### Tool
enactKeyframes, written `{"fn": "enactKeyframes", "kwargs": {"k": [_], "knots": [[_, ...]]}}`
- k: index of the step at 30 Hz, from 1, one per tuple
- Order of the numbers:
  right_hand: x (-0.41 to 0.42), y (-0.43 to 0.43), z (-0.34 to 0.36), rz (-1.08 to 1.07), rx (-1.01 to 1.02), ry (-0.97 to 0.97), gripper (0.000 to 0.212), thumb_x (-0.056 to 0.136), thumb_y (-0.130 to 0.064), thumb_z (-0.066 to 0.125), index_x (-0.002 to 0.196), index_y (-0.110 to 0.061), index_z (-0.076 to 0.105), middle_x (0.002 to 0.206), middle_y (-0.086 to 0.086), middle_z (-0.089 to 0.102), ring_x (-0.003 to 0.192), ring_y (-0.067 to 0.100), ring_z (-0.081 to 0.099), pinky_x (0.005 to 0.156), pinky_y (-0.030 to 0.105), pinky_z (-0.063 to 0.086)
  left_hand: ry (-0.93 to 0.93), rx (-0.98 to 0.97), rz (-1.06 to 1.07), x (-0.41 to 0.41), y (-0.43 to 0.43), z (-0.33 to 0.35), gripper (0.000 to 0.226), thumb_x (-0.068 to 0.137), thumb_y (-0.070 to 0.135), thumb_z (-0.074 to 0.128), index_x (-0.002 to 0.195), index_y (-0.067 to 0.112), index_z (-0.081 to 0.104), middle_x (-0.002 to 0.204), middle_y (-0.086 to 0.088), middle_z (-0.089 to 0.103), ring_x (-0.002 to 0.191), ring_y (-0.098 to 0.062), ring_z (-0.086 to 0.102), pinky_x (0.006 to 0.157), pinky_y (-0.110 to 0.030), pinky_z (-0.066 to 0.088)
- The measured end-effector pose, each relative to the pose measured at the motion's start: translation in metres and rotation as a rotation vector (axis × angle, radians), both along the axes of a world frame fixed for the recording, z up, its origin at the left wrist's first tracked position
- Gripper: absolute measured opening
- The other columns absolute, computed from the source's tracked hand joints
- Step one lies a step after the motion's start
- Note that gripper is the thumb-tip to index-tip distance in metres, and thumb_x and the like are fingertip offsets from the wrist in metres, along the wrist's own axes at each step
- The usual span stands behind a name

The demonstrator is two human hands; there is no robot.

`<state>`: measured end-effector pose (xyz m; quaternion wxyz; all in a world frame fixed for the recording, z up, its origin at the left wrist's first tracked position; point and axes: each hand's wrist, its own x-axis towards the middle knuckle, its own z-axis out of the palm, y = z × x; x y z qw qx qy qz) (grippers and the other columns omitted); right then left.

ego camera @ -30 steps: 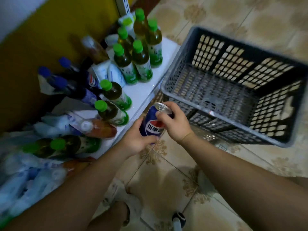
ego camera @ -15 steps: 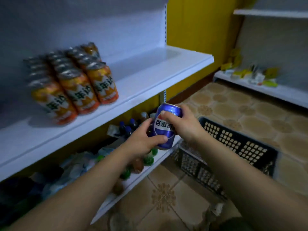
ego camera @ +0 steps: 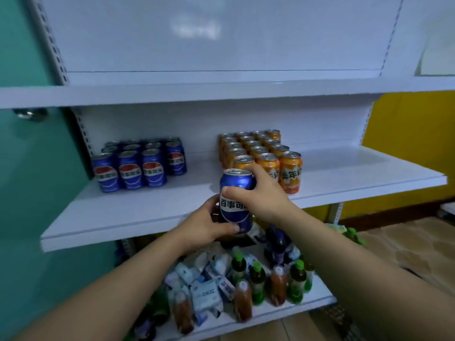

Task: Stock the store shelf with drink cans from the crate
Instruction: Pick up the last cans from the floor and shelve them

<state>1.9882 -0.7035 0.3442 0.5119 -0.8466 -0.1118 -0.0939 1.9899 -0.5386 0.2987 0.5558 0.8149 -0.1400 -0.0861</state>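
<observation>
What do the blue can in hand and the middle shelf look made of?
The blue can is likely aluminium: glossy printed wall, bare silvery lid. The middle shelf is probably painted sheet metal: smooth white with a soft sheen and a thin folded front lip, though the paint hides the base material.

One held can, roughly eleven shelved blue cans, about fifteen orange cans, at least four green-capped bottles

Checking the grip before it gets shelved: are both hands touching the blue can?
Touching. The head view shows the left hand wrapping the blue can low down, while the right hand grips it near the top.
</observation>
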Motion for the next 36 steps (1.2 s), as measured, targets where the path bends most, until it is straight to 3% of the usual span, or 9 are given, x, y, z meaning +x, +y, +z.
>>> {"fn": "enactKeyframes", "kwargs": {"k": [3, 6, 11, 14, 22, 26, 30, 36], "knots": [[0.015, 0.045, 0.004, 0.104, -0.016, 0.027, 0.054, 0.071, -0.048, 0.076, 0.113, -0.032, 0.046, 0.102, -0.011, 0.06, 0.09, 0.008, 0.061, 0.074, 0.027, 0.054, 0.0, 0.136, 0.099, -0.002, 0.05, 0.001, 0.081, 0.077, 0.018, 0.077, 0.143, 0.02, 0.03, 0.119, 0.007, 0.056, 0.108, -0.004, 0.056, 0.091, -0.023, 0.048], [0.032, 0.083, 0.005, 0.159, -0.039, 0.052, 0.054, 0.072, -0.047, 0.077, 0.112, -0.034, 0.043, 0.106, -0.01, 0.058, 0.096, 0.011, 0.06, 0.079, 0.032, 0.054, 0.002, 0.328, 0.187, 0.0, 0.094, -0.003, 0.09, 0.078, 0.038, 0.075, 0.149, 0.023, 0.022, 0.14, -0.002, 0.046, 0.126, -0.015, 0.046, 0.106, -0.033, 0.039], [0.066, 0.126, -0.001, 0.179, -0.071, 0.089, 0.07, 0.074, -0.043, 0.077, 0.132, -0.025, 0.041, 0.121, -0.003, 0.055, 0.11, 0.019, 0.056, 0.084, 0.035, 0.05, -0.07, 0.856, 0.318, 0.027, 0.157, -0.012, 0.075, 0.089, 0.06, 0.047, 0.15, 0.021, 0.025, 0.156, -0.001, 0.026, 0.14, -0.018, 0.029, 0.114, -0.035, 0.028], [0.086, 0.138, -0.008, 0.176, -0.081, 0.104, 0.074, 0.075, -0.043, 0.077, 0.136, -0.025, 0.039, 0.131, 0.001, 0.055, 0.116, 0.023, 0.055, 0.088, 0.037, 0.05, -0.021, 1.03, 0.341, 0.047, 0.177, -0.019, 0.071, 0.092, 0.064, 0.032, 0.151, 0.025, 0.021, 0.159, -0.001, 0.017, 0.145, -0.02, 0.018, 0.117, -0.046, 0.018], [0.126, 0.151, -0.024, 0.161, -0.055, 0.087, 0.07, 0.076, -0.04, 0.077, 0.134, -0.027, 0.04, 0.127, -0.003, 0.055, 0.111, 0.018, 0.054, 0.088, 0.035, 0.048, 0.072, 1.089, 0.374, 0.084, 0.184, -0.028, 0.074, 0.087, 0.075, 0.02, 0.151, 0.04, 0.007, 0.161, 0.007, -0.004, 0.148, -0.018, -0.006, 0.114, -0.059, -0.004], [0.137, 0.152, -0.037, 0.183, 0.05, 0.065, 0.075, 0.079, -0.029, 0.077, 0.14, -0.03, 0.033, 0.117, -0.012, 0.049, 0.106, 0.01, 0.05, 0.091, 0.03, 0.043, 0.039, 1.111, 0.39, 0.086, 0.186, -0.037, 0.076, 0.085, 0.077, 0.018, 0.15, 0.041, 0.002, 0.16, 0.01, -0.007, 0.147, -0.016, -0.008, 0.115, -0.056, -0.004], [0.149, 0.159, -0.06, 0.18, 0.105, 0.0, 0.078, 0.08, -0.024, 0.077, 0.141, -0.034, 0.031, 0.129, -0.011, 0.051, 0.113, 0.009, 0.053, 0.097, 0.032, 0.046, 0.017, 1.104, 0.42, 0.087, 0.186, -0.039, 0.076, 0.085, 0.077, 0.019, 0.15, 0.041, 0.004, 0.16, 0.011, -0.005, 0.147, -0.014, -0.006, 0.116, -0.054, -0.004], [0.185, 0.173, -0.068, 0.155, 0.124, -0.067, 0.074, 0.08, -0.019, 0.076, 0.14, -0.031, 0.034, 0.13, -0.01, 0.052, 0.115, 0.008, 0.052, 0.1, 0.036, 0.046, -0.001, 1.09, 0.438, 0.087, 0.187, -0.041, 0.076, 0.085, 0.077, 0.02, 0.15, 0.041, 0.007, 0.16, 0.012, -0.003, 0.147, -0.012, -0.005, 0.117, -0.052, -0.004]]}}
